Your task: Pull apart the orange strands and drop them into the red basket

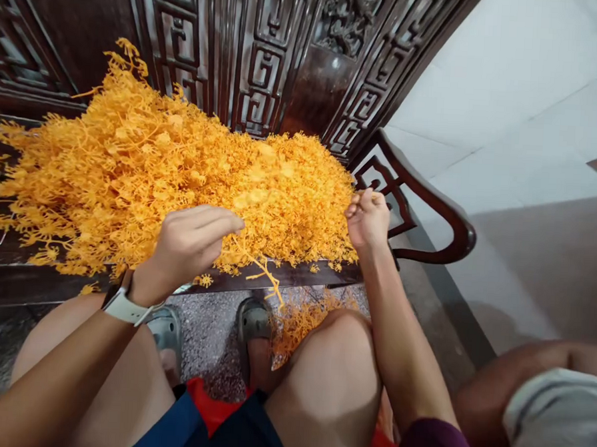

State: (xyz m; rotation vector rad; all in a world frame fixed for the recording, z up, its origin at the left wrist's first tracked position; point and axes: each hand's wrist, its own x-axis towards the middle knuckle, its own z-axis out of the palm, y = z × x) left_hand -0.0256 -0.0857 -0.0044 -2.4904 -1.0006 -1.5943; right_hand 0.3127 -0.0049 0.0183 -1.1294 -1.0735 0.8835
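Observation:
A large heap of orange-yellow plastic flower sprigs (146,162) covers the seat of a dark wooden bench. At the front edge of the heap, my left hand (192,241) has its fingers pressed together in a pinch. From its fingertips a mostly bare yellow sprig (266,272) slants down over the seat edge. My right hand (369,219) is closed, raised at the heap's right end near the armrest. Something small and yellowish shows by its thumb, too little to name. A pale-strapped watch (128,308) is on my left wrist.
The bench's carved back (267,55) rises behind the heap, and its curved armrest (458,232) stands at right. Thin orange stems (306,324) lie on the floor beside my right knee. Another person's bent arm or leg (510,388) is close at right.

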